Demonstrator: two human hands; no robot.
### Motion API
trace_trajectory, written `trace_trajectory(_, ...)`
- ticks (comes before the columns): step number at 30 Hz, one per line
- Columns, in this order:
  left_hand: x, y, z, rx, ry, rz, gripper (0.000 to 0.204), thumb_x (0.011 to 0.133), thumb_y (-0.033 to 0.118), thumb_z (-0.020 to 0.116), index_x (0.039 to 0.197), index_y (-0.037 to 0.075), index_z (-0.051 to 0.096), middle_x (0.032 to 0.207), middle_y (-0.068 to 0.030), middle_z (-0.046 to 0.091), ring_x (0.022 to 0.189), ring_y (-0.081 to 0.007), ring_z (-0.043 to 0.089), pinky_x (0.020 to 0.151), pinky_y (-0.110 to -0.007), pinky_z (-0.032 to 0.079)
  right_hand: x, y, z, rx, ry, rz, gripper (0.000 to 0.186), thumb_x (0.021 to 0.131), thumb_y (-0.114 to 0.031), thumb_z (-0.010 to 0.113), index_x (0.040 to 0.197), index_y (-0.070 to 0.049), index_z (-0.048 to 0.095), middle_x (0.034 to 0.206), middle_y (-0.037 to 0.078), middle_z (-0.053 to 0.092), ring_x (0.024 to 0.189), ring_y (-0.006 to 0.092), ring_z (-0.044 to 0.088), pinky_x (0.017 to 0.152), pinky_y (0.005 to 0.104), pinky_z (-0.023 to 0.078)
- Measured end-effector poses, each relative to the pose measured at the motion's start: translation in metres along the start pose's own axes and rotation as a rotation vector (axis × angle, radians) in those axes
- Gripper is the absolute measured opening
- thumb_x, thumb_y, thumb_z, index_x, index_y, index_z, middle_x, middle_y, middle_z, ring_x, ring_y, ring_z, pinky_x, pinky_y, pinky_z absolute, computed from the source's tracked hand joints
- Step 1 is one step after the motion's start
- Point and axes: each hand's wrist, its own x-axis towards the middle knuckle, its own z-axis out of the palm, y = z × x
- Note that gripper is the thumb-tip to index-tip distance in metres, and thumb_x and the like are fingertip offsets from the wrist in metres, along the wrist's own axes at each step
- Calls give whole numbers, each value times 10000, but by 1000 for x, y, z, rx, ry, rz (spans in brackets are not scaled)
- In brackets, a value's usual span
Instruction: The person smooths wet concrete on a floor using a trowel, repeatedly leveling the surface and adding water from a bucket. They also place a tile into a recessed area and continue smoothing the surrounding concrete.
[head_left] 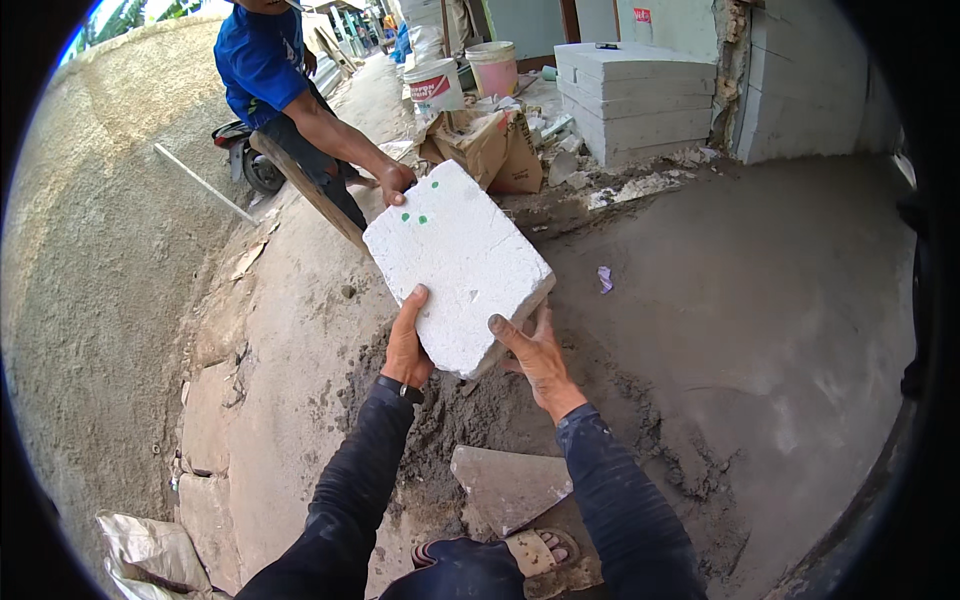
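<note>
A white lightweight concrete block (465,265) with several green dots hangs tilted in front of me. My left hand (407,340) grips its near left edge, thumb on the upper face, the other fingers hidden beneath. At the near right corner is my right hand (538,362), its thumb up beside the block and its fingers reaching behind and under the side. A co-worker's hand (396,184) holds the far left corner, so the block is between us.
Wet grey mortar (750,300) spreads on the right, with a purple scrap (605,279) on it. Stacked white blocks (640,100), buckets (433,88) and a torn paper sack (490,150) stand beyond. A rough wall (110,250) runs along the left. A broken slab (508,485) lies by my feet.
</note>
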Motion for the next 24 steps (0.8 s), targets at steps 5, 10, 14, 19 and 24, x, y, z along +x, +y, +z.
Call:
trace_trajectory(5,-83,-61,58,-128,-215,-93,931,910,582,739,1592,74,358,1576,-163,474,1446,-331,463,1188,-500,399,-80,-24,-55,-21,226,-575,1021,772,-245,874,1502,101,251,1322,236,575,1204,310,629,1039,428,537)
trace_trajectory(10,-150,-122,67,337,-1111,-507,1028,813,684,787,1541,40,451,1539,-205,516,1437,-320,496,1171,-508,397,-291,-87,-179,-853,455,-231,915,763,-416,855,1484,-14,461,1288,216,618,1128,326,663,1012,440,522)
trace_trajectory(14,-159,-137,63,562,-1221,-698,1026,811,599,823,1552,-1,443,1472,-218,584,1399,-320,541,1167,-459,404,-420,-75,-179,-1148,842,-133,1073,606,-422,889,1530,-46,496,1394,223,609,1248,363,643,1064,454,509)
trace_trajectory(19,-143,-153,70,610,-1109,-566,937,882,547,775,1558,-4,435,1479,-227,579,1397,-331,544,1164,-454,416,-514,-15,-162,-1250,969,525,1146,544,-386,833,1556,-8,448,1470,276,574,1343,446,578,1171,518,422)
trace_trajectory(24,-126,-154,93,671,-1177,-467,867,901,450,789,1557,3,440,1474,-224,582,1404,-330,532,1170,-447,405,-547,89,-165,-1190,911,807,1072,655,-391,813,1567,2,410,1406,264,610,1216,417,658,1068,450,536)
